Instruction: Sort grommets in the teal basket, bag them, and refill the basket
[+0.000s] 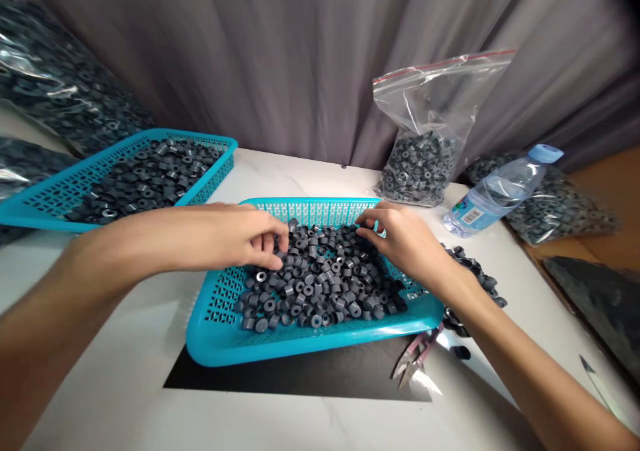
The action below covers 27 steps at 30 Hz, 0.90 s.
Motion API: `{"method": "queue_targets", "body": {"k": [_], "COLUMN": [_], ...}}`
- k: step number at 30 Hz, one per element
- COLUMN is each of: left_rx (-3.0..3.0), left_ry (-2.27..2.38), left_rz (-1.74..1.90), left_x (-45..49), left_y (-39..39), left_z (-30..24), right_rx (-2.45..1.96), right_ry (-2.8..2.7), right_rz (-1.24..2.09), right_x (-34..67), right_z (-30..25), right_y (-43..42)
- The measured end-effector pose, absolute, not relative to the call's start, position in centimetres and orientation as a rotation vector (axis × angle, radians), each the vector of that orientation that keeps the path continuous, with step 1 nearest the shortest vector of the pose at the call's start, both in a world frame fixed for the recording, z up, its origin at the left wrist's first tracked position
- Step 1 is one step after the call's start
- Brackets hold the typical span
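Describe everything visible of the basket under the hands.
The turquoise basket, seemingly plastic, is shallow, with a smooth rim and perforated walls. It sits upright on the white table, its near edge over a dark sheet. Small grey pieces cover most of its floor; the left hand and right hand reach over them.

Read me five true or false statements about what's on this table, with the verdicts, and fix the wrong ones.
1. The left hand and right hand reach among gray pieces in the front basket. True.
2. The snips lie inside the front basket. False: they lie outside it, by its near right corner.
3. The left basket also holds gray pieces. True.
4. The bottle is topped in red. False: its cap is blue.
5. The upright zip-top bag contains gray pieces. True.
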<state>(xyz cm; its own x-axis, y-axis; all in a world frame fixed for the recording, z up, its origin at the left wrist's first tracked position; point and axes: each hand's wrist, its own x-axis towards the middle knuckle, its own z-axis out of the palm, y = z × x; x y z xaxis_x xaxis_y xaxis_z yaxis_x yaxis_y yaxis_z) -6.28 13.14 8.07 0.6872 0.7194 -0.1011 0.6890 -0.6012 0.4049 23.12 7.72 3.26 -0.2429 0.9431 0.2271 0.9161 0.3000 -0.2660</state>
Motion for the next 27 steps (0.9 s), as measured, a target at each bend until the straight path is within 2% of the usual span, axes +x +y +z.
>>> {"method": "queue_targets", "body": {"k": [3, 7, 10, 18, 21, 27], "left_rx": [2.601, 2.820, 2.857, 2.787, 2.699, 2.504], "left_ry": [1.100, 1.216, 1.260, 1.247, 1.214, 1.101], "left_rz": [-0.103, 0.176, 0.090, 0.009, 0.138, 0.293], "left_x": [-6.2, -2.8, -0.6, -1.1, -1.5, -1.2], "left_y": [12.6, 11.2, 10.3, 10.9, 11.3, 11.5], "left_z": [8.4, 8.1, 7.2, 6.3, 6.9, 8.0], "right_rx": [-1.641, -1.633, -1.609, -1.672, -1.617, -1.206], "right_ry": [-2.235, -2.204, -2.193, -2.148, -2.159, -2.170], "right_rz": [0.071, -0.073, -0.155, -0.123, -0.013, 0.595], "right_x": [23.1, 23.1, 23.1, 22.8, 22.6, 21.1], "right_z": [3.1, 2.7, 2.4, 2.8, 3.0, 3.6], "right_y": [7.7, 7.7, 7.8, 7.5, 7.5, 7.1]}}
